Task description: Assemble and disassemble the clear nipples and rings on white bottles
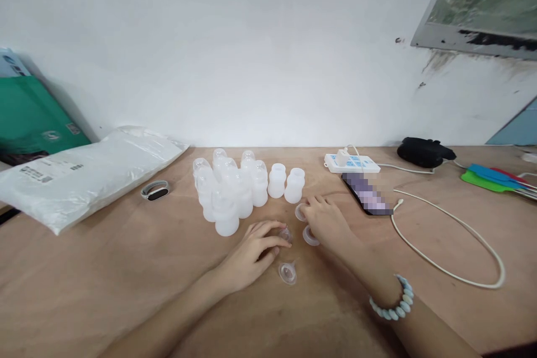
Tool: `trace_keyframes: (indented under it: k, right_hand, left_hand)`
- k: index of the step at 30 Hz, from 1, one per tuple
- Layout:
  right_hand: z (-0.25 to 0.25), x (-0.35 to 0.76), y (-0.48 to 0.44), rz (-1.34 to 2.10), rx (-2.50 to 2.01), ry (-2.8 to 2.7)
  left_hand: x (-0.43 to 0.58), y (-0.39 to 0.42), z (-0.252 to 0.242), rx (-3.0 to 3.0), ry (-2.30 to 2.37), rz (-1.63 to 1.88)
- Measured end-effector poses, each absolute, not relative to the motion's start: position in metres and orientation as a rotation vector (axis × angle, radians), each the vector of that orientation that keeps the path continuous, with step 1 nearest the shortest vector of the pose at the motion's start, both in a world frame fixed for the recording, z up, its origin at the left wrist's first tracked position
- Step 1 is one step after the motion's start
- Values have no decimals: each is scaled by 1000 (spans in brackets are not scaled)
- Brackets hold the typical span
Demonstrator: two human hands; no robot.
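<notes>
My left hand (258, 251) has its thumb and fingers closed around a clear bottle nipple (286, 234) on the table. My right hand (326, 222) is closed, its fingertips at another clear nipple (300, 212) that they partly cover. Below that hand lies one more clear nipple (310, 236), partly hidden by it. A loose nipple (287, 273) rests nearer to me. Two small milky-white bottles (277, 180) without caps stand beyond my hands. To their left, several like bottles (227, 218) with clear domed caps are grouped closely.
A white plastic parcel (92, 162) and a fitness band (156, 191) lie on the left. On the right are a phone (369, 194), a power strip (352, 164), a looped white cable (470, 228), a black pouch (424, 151) and coloured spatulas (489, 179). A wall (268, 56) rises behind the table.
</notes>
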State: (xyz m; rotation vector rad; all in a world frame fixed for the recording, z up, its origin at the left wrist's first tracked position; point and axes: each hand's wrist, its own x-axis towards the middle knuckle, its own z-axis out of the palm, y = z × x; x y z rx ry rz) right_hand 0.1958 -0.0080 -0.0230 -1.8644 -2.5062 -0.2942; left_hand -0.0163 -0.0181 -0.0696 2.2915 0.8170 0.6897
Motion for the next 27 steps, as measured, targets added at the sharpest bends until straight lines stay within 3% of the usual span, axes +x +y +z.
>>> trace_keyframes:
  k: [3,9,18,27]
  right_hand:
    - [-17,196,-8,-279,-1772,-2456]
    - [-4,198,-16,84,-1241,-2491]
    - [-7,189,-22,191,-1462,-2688]
    - [-20,182,-17,177,-1357,-2659]
  left_hand:
    - [-17,-19,-67,2197,846,745]
    - [-17,-21,-67,2074,960,903]
    - [-16,-23,-69,2196,1014,871]
    - [-16,-27,-62,2493,822,627]
